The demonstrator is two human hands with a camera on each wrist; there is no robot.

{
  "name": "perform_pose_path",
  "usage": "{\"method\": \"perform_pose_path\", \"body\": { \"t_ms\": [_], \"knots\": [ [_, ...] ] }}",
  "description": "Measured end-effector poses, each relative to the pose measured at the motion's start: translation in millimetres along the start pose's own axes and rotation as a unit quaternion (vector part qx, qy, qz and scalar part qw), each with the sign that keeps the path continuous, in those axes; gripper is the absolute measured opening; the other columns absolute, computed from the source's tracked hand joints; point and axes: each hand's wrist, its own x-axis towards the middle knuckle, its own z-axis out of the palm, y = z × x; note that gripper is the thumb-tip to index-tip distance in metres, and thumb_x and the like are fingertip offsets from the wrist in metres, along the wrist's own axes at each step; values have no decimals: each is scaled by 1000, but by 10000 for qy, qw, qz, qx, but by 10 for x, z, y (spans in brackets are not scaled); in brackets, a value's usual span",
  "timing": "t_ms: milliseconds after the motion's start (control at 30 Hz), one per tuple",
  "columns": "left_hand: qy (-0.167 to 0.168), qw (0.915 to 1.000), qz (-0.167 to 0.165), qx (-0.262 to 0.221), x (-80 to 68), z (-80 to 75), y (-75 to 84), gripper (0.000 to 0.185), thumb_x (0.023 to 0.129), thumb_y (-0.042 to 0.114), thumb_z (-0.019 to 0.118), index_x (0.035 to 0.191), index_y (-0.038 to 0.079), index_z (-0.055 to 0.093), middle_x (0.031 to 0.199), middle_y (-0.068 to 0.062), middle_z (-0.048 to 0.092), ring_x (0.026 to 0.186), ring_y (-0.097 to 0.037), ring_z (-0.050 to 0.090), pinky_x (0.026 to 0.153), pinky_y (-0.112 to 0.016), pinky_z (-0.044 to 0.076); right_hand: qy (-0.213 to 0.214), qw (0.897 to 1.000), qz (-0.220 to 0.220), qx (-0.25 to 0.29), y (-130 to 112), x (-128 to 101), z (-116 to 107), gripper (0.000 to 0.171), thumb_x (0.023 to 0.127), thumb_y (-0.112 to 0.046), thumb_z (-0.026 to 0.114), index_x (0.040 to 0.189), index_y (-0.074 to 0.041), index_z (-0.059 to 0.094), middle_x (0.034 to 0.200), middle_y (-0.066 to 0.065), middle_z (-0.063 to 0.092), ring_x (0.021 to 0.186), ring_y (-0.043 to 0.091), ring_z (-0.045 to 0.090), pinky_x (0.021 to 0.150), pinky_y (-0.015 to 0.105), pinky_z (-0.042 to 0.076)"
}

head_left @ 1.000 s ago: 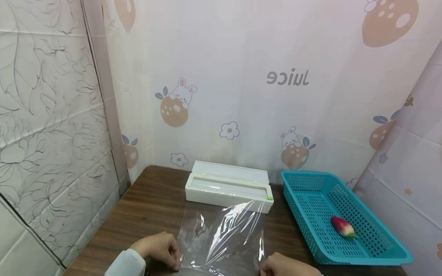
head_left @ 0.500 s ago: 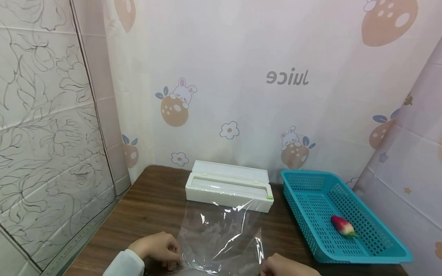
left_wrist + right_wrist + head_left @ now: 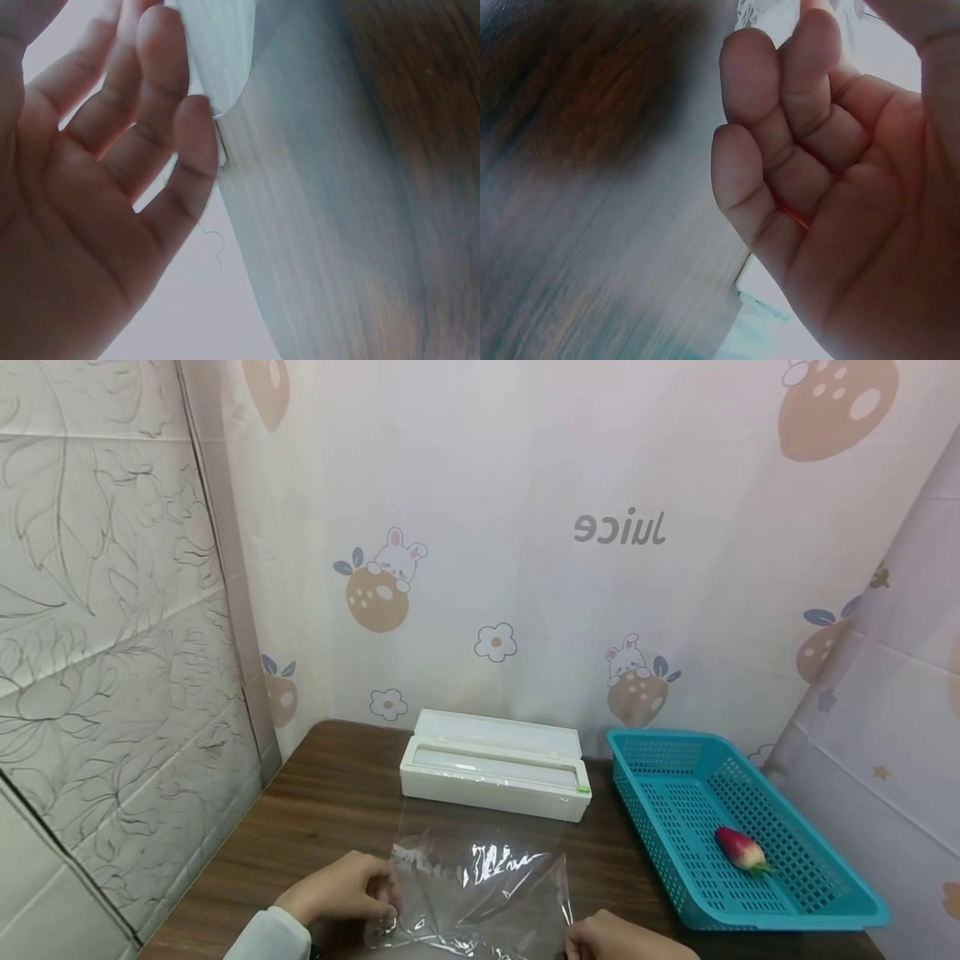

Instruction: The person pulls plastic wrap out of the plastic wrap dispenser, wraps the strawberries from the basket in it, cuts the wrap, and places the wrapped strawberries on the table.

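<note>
Clear cling film (image 3: 480, 885), thin, limp and self-clinging, lies on the worktop (image 3: 330, 802), left hand (image 3: 341, 889) and right hand (image 3: 622, 939) each pinching a near corner, its best hold.

You have a clear, crinkled sheet of plastic wrap (image 3: 480, 885) lying low over the brown wooden table, wrinkles catching the light. It runs from the long white dispenser box (image 3: 495, 766) at 12 o'clock to its near corners at 6 o'clock.
</note>
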Motion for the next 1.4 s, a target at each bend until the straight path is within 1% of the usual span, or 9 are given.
{"method": "perform_pose_path", "body": {
  "t_ms": [167, 433, 633, 733, 833, 967, 1167, 1300, 1400],
  "knots": [
    [565, 9977, 366, -49, 58, 0, -45, 11, 85, 11, 78, 91, 15, 69, 77, 18, 61, 70, 3, 57, 62, -21, 53, 176, 9997, -38, -135, -6, -26, -21, 11, 91, -18, 71, 82, -19, 65, 67, -14, 56, 58, -1, 51, 52, 17, 43],
    [1253, 9916, 314, -105, 102, 38, -122, 8, 90, 15, 76, 94, 14, 69, 85, 15, 65, 77, -2, 61, 67, -25, 55, 558, 9980, -241, -149, -33, -34, -45, 18, 98, -25, 65, 81, -19, 63, 66, -15, 55, 59, -2, 50, 52, 17, 41],
    [1748, 9839, 358, 50, 133, 82, -163, 5, 92, 14, 74, 95, 16, 69, 86, 15, 66, 77, -2, 61, 66, -25, 55, 892, 9957, 41, -240, -49, -19, -92, 17, 98, -29, 66, 83, -22, 63, 66, -12, 56, 60, 2, 52, 52, 18, 41],
    [1914, 9809, 331, 109, 143, 97, -165, 6, 92, 12, 73, 97, 12, 70, 89, 13, 66, 77, -3, 61, 66, -26, 55, 1065, 9935, -45, -393, -44, -20, -127, 15, 98, -29, 65, 84, -23, 63, 66, -13, 55, 60, 1, 52, 52, 19, 43],
    [2013, 9791, 249, 151, 151, 105, -158, 7, 93, 14, 72, 99, 11, 70, 92, 11, 67, 79, -3, 61, 67, -26, 55, 1215, 9912, -229, -473, -41, -36, -156, 15, 99, -27, 65, 84, -22, 63, 68, -14, 56, 62, 0, 52, 54, 20, 45],
    [2061, 9782, 169, 167, 162, 116, -159, 7, 95, 16, 71, 101, 11, 70, 96, 4, 68, 82, -5, 62, 70, -28, 56, 1416, 9884, -237, -506, -58, -75, -182, 15, 99, -27, 65, 85, -23, 63, 70, -15, 57, 64, 0, 52, 55, 22, 47],
    [1914, 9814, 131, 90, 167, 127, -155, 18, 97, 17, 68, 112, 9, 67, 108, -7, 68, 91, -9, 64, 77, -32, 56, 1516, 9865, -330, -534, -73, -101, -220, 12, 99, -26, 64, 87, -23, 63, 72, -15, 58, 65, 0, 53, 55, 22, 48],
    [1822, 9832, 107, 22, 172, 128, -147, 20, 97, 19, 68, 114, 9, 66, 111, -7, 68, 93, -10, 64, 78, -32, 56, 1534, 9856, -297, -642, -77, -102, -239, 11, 99, -26, 64, 88, -22, 64, 73, -15, 58, 66, 1, 53, 56, 23, 49],
    [1823, 9832, 102, 31, 180, 128, -137, 19, 98, 19, 68, 114, 9, 67, 112, -6, 68, 93, -10, 64, 78, -32, 56, 1671, 9817, -333, -853, -97, -117, -278, 11, 99, -27, 63, 89, -22, 64, 73, -16, 58, 66, 1, 54, 57, 23, 49]
  ]
}}
